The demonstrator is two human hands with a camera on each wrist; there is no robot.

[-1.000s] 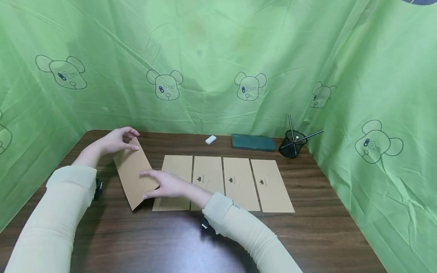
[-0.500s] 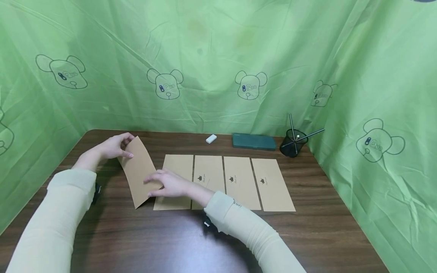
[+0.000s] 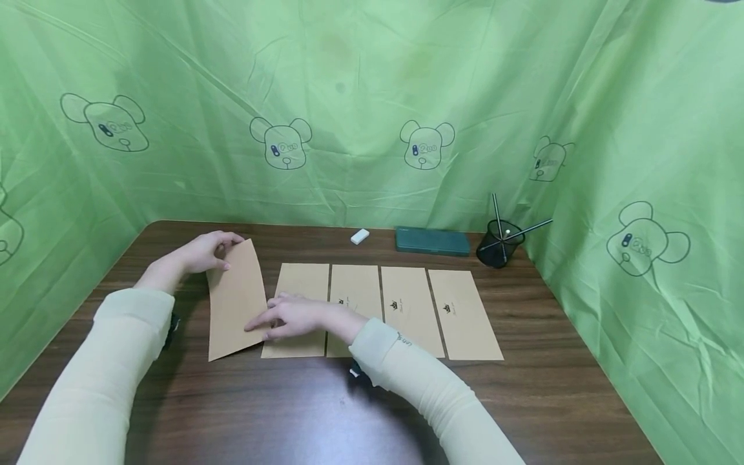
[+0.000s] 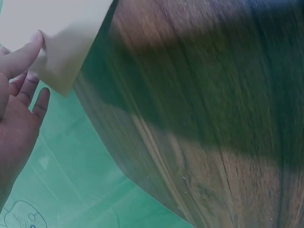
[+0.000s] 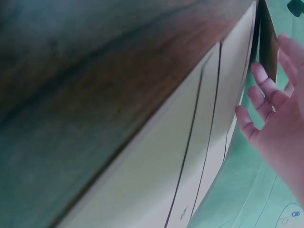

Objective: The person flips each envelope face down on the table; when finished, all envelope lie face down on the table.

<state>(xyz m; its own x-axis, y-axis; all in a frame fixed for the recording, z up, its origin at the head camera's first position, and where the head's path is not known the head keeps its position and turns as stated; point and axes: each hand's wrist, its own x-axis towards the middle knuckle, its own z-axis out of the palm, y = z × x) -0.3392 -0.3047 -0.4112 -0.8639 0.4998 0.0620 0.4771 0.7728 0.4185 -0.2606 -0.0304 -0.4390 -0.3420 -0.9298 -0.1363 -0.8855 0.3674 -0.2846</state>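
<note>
Brown kraft paper lies in rectangles on the table; the leftmost sheet [image 3: 235,303] is raised at an angle and slightly bowed. My left hand [image 3: 206,252] pinches its upper left part, thumb on the near face. In the left wrist view that thumb presses the corner of the sheet [image 4: 66,61], fingers behind. At the lower right edge, my right hand [image 3: 293,315] holds the sheet with bent fingers; its exact grip is partly hidden. Below the right hand and forearm lies a row of similar sheets [image 3: 414,310], some printed with a small crown.
Behind the row are a white eraser [image 3: 360,236], a dark green flat case [image 3: 432,241] and a black mesh pen cup [image 3: 494,253] holding thin sticks. A green curtain [image 3: 349,77] borders the wooden table [image 3: 279,413] at the back and sides.
The leftmost sheet has turned more upright in line with the row, its lower left corner swinging left. My left hand moved slightly right and nearer; the right thumb and index finger have drawn closer together.
</note>
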